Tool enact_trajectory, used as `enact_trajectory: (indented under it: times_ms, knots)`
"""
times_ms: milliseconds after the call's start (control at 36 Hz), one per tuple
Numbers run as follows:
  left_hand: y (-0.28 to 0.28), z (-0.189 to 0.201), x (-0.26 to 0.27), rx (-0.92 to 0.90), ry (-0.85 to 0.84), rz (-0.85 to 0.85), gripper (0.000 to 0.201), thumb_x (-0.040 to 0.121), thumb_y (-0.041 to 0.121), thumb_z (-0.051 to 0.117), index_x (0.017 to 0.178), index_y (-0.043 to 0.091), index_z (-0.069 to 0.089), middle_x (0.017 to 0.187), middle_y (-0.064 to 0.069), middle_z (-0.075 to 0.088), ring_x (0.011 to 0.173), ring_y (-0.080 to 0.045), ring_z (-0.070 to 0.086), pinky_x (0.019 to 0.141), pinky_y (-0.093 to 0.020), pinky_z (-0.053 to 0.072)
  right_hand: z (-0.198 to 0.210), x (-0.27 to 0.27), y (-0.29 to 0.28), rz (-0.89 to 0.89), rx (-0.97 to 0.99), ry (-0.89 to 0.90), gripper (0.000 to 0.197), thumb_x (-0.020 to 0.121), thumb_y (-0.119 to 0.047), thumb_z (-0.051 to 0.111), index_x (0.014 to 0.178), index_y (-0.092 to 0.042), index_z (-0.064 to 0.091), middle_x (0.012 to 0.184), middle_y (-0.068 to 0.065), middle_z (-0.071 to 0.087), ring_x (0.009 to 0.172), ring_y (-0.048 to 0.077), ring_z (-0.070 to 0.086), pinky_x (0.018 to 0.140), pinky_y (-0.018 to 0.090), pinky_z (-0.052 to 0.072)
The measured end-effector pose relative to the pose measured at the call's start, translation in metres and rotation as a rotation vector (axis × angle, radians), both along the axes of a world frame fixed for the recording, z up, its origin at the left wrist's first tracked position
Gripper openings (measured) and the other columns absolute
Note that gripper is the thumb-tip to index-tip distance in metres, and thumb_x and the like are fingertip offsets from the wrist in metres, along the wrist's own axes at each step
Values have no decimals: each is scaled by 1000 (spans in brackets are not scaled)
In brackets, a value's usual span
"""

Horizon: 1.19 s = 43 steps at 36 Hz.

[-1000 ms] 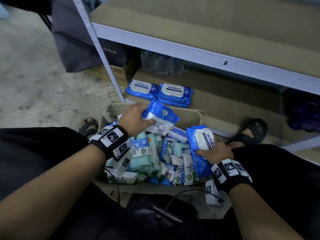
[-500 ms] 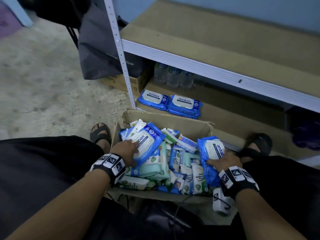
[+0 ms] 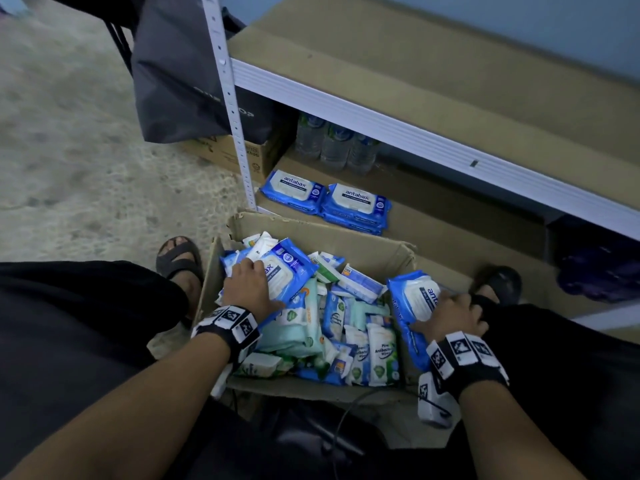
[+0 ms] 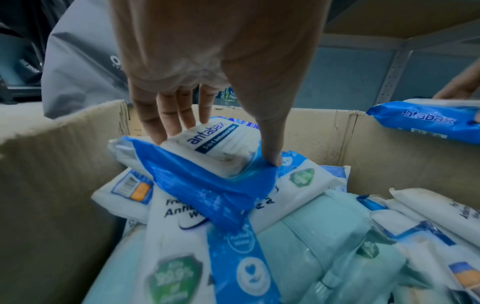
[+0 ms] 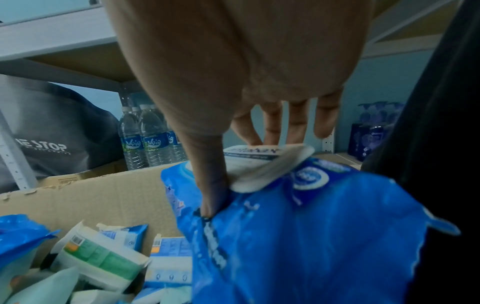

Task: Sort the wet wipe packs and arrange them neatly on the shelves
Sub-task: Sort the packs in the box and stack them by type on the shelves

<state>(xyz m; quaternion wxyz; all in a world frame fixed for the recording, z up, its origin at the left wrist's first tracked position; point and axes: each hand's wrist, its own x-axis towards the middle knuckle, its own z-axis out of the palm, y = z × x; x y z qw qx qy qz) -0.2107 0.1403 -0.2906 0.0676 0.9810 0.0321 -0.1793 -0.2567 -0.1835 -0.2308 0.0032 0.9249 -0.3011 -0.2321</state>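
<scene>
An open cardboard box on the floor between my feet holds several mixed wet wipe packs, blue, white and pale green. My left hand lies over a blue antabax pack at the box's left side. In the left wrist view the hand has its fingers on the white lid and its thumb on the blue edge. My right hand grips a second blue antabax pack, standing tilted at the box's right wall; thumb and fingers clamp its lid. Blue antabax packs lie on the bottom shelf.
Water bottles stand at the back of the bottom shelf, dark purple packs at its right. A grey bag hangs by the shelf upright over a small carton. The upper shelf is bare board.
My left hand has brought its blue pack down from above the box onto the pile at the left. The right hand keeps its pack in place.
</scene>
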Motion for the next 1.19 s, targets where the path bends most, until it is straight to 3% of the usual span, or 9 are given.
enact_trajectory:
  times_ms: [306,500,611,778,944,1083,1194]
  knots:
    - [-3,2,14,8,69,72,88,68,60,75,131,13,38,134,-10,39,125,-30,39,99,-44,40,-1,7,-4,-26,144,16,90,68,-56,81,137,-17,39,142,10,33,130,37,38,102,45,44]
    - [2,-2,17,14,69,49,95,65,68,75,136,19,36,135,-7,38,127,-28,37,96,-46,43,1,7,1,-52,213,-52,86,62,-49,85,131,-17,45,135,11,39,127,35,40,101,44,43]
    - [3,-3,16,42,59,25,102,64,77,67,141,21,33,136,-6,37,128,-28,36,97,-46,42,6,9,3,-8,224,-76,90,64,-48,84,139,-22,41,138,10,38,130,35,37,105,48,41]
    - [-6,4,19,45,63,46,89,69,66,72,134,17,36,134,-7,39,127,-28,38,97,-46,42,19,14,12,79,198,-108,79,70,-42,78,138,-25,41,133,7,39,127,34,38,104,51,39]
    - [-6,14,25,50,117,15,91,65,70,69,132,16,39,134,-6,42,126,-28,42,100,-48,40,29,22,25,157,253,-173,83,67,-34,77,140,-28,38,130,4,40,124,31,41,96,47,41]
    - [6,36,39,-208,170,26,89,63,61,78,133,16,47,127,-6,54,114,-24,54,93,-37,48,37,42,29,246,274,-170,85,68,-33,78,142,-25,38,130,5,40,121,31,41,98,44,44]
    - [10,62,55,-342,64,11,79,59,48,84,127,20,55,119,-3,61,104,-22,60,82,-28,46,45,65,33,312,263,-165,83,70,-32,79,142,-27,38,125,4,39,117,30,40,100,45,43]
